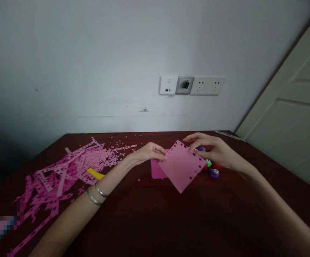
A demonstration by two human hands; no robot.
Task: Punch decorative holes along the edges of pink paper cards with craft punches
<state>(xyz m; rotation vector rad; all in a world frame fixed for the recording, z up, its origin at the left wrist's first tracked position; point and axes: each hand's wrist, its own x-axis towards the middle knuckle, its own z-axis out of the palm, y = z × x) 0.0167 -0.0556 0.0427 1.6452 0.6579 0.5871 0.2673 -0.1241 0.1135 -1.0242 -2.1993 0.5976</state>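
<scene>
Nearest to us, we record a dark reddish-brown surface, with both of the person's bare forearms reaching out over it. At the lower left corner a pixelated patch hides what is there. Two silver-coloured bracelets circle the left wrist. Left of that arm we note a loose heap of pink paper strips, many pierced with rows of holes, and just beside the arm a yellow strip, partly hidden by it.

Farther out, we find a light pink square sheet held up between the hands, turned cornerwise with one corner pointing towards us. Small shaped holes run along its upper right and lower right edges. The left hand has its grip pinched on the sheet's left corner. The right hand is at the upper right edge with fingers curved; we cannot tell whether its grip is closed on the paper.

Behind the sheet, and partly covered by it, lies a darker pink piece. Beneath the right hand we observe small purple, red and green items with eye-like markings. Tiny pink bits are scattered beyond the left arm.

At the back stands a pale wall bearing dark scuffs, a row of socket plates and a black plug. A panelled door is at the right.
</scene>
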